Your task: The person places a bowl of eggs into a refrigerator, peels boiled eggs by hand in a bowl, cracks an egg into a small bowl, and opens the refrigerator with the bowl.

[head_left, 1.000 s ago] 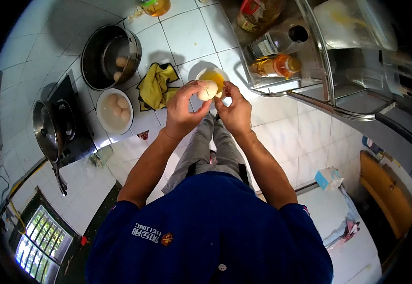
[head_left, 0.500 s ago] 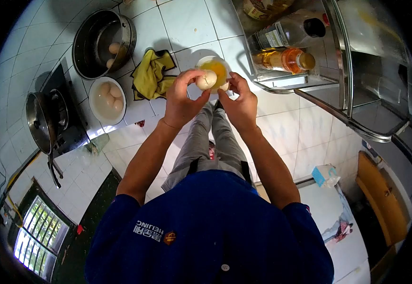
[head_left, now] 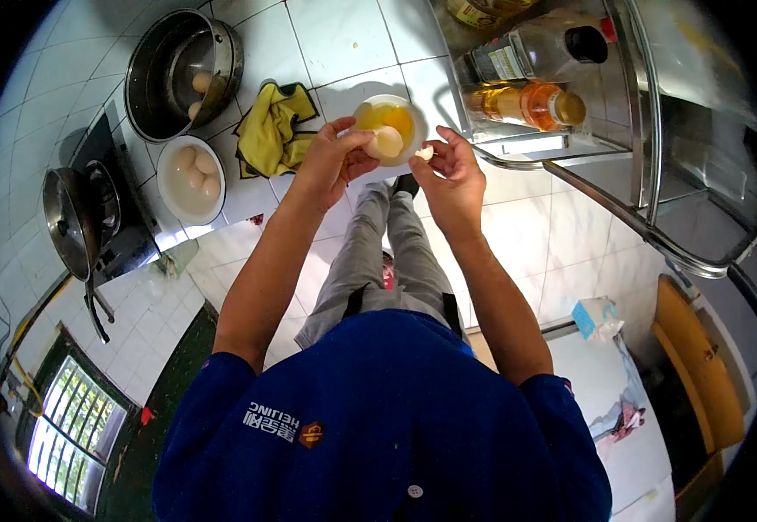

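Note:
A white bowl (head_left: 405,119) with yellow egg in it stands on the tiled counter. Over its near rim, my left hand (head_left: 335,161) holds an egg (head_left: 386,143) by its shell; how far that shell is opened I cannot make out. To the right of the bowl, my right hand (head_left: 452,178) pinches a small piece of eggshell (head_left: 425,153) between thumb and finger. A crumpled yellow cloth (head_left: 272,130) lies left of my left hand.
At the left are a white bowl (head_left: 164,193) of peeled-looking eggs, a dark pot (head_left: 154,54) with two eggs, and a lidded pan (head_left: 72,222) by the stove. Bottles (head_left: 526,104) lie in a metal rack (head_left: 648,228) at the right.
My hands have moved apart, the right one drawing away with a shell piece. The egg in my left hand has turned. The counter items have shifted slightly left and up in view.

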A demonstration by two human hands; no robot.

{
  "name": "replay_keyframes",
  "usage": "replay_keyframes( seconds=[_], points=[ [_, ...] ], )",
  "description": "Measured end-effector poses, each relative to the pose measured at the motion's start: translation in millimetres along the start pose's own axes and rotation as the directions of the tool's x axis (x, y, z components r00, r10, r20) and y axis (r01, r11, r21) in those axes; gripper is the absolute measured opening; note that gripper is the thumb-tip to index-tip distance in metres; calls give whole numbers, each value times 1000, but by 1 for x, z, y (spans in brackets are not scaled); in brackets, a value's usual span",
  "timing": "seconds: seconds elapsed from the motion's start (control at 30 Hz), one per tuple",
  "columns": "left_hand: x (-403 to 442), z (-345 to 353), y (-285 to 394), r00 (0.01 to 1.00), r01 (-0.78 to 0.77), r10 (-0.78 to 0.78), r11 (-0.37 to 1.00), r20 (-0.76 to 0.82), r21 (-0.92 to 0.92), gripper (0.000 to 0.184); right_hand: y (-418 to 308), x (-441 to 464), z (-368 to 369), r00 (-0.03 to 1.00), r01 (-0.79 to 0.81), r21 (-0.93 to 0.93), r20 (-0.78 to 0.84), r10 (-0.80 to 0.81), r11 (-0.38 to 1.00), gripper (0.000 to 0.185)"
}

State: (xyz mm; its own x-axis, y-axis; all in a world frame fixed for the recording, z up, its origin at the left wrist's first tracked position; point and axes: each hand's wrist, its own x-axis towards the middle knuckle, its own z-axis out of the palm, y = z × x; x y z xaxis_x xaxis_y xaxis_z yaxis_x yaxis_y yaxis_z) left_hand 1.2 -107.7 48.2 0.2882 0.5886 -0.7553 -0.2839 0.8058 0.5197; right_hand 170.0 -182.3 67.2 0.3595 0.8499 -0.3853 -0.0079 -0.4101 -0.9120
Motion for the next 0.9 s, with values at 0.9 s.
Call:
replay_keyframes(
  seconds=[0.9],
  points=[
    [-40,6,31,920,-280,283,959,272,-51,64,1,-13,5,998,64,9,5,-64,998,55]
  ],
)
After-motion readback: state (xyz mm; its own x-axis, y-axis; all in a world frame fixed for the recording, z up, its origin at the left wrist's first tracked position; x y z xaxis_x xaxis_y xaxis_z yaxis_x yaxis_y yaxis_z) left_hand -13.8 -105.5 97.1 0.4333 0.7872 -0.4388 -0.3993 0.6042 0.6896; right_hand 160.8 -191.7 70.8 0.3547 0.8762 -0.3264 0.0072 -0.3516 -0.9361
